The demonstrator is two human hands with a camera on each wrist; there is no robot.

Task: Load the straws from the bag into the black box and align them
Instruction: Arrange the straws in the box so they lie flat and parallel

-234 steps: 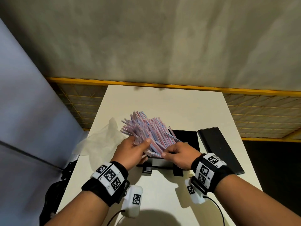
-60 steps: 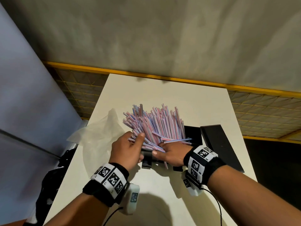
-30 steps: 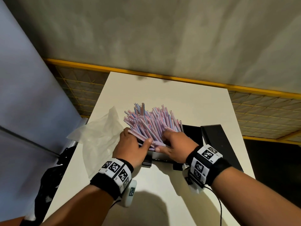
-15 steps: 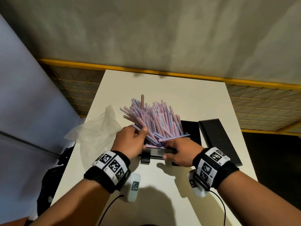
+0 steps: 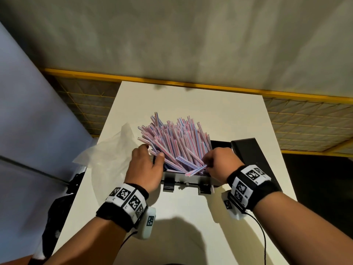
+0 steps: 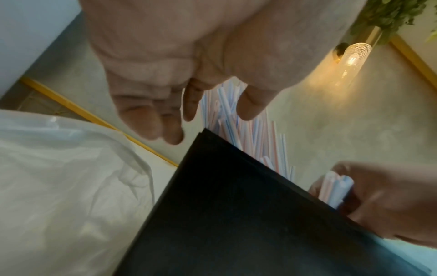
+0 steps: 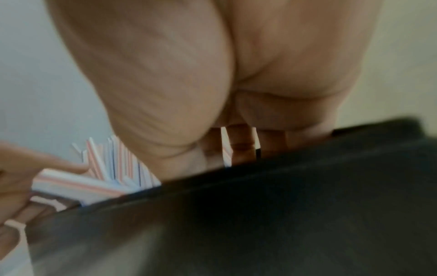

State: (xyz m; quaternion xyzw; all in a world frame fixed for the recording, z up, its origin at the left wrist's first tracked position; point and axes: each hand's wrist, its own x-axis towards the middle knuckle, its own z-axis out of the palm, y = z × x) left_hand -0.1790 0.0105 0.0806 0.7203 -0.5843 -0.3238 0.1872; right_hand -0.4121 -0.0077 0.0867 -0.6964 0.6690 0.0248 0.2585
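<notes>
Pink-and-blue striped straws (image 5: pixel 175 142) stand fanned out of the black box (image 5: pixel 189 178), leaning away toward the far left. My left hand (image 5: pixel 152 152) is at the bundle's left side, thumb against the straws and fingers loosely extended (image 6: pixel 212 115) above the box corner (image 6: pixel 236 214). My right hand (image 5: pixel 205 165) is at the bundle's right front, fingers curled in among the straws (image 7: pixel 238 147) and pinching a few loose ones (image 6: pixel 335 188) that lie across the box's front edge (image 7: pixel 283 205).
The crumpled clear plastic bag (image 5: pixel 108 155) lies on the white table (image 5: pixel 191 217) left of the box. A flat black lid (image 5: pixel 254 161) lies just right of the box. The table's far edge meets a yellow-framed floor border (image 5: pixel 191 86).
The right hand has moved from the box's front wall up into the right side of the bundle and taken hold of a few stray straws. The left hand stays at the left side.
</notes>
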